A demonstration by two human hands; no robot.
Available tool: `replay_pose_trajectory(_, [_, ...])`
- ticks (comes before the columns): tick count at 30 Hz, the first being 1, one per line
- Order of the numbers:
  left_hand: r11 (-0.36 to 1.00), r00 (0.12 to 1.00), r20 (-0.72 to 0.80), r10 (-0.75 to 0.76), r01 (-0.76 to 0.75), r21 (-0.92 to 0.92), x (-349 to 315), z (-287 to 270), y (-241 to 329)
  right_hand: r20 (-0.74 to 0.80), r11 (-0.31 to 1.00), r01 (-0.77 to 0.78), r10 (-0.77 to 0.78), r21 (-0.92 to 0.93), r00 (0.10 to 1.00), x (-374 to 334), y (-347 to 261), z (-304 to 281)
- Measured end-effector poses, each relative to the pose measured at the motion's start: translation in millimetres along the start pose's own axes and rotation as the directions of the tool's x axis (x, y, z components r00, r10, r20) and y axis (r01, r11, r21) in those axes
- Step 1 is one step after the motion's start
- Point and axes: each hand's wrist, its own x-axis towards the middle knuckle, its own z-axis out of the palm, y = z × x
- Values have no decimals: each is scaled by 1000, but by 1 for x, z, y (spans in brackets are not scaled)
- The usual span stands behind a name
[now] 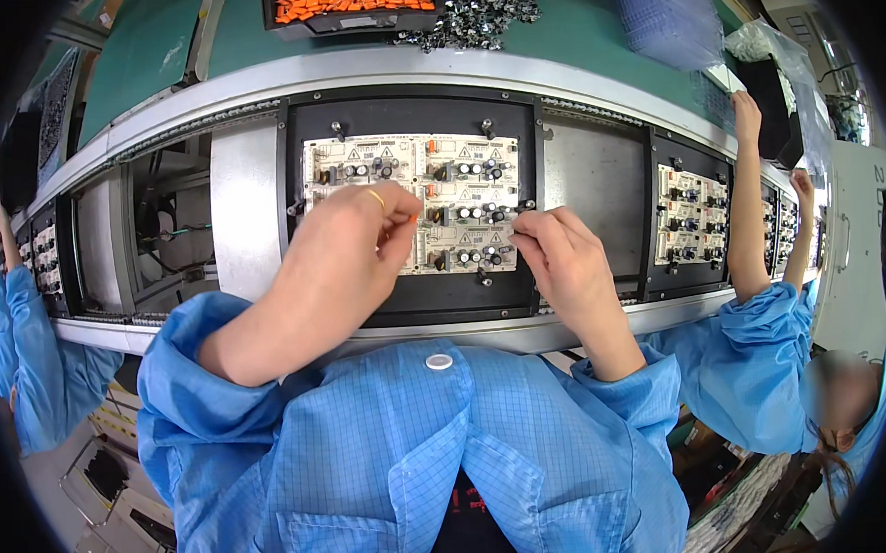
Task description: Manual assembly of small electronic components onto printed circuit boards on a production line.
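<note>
Bench (576,45) cropped; L hand (350,233) mostly hides orange pt (413,218).

Bright, even, whitish light fills the middle, leaving the circuit boards (467,183) clear with only soft shading around them, while a pale sheen lies on the metal plate (247,196) at ten o'clock and glints catch the clear plastic bag (764,40) at two. The fisheye bows the bench rail (375,70) into an arch across twelve o'clock, and the round view falls away to black at the corners. Detail softens toward the rim—most plainly near four o'clock, where a smudged patch covers the co-worker's head (845,389).
</note>
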Motion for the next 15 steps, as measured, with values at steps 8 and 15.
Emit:
replay_pose_trajectory(8, [998,998,57,-3,-1,60,-3,9,0,13,989,56,-55,-135,998,-3,-4,0])
replay_pose_trajectory(15, [995,1000,10,2,-3,98,-13,21,-4,-152,997,74,-76,-23,985,52,38,-29])
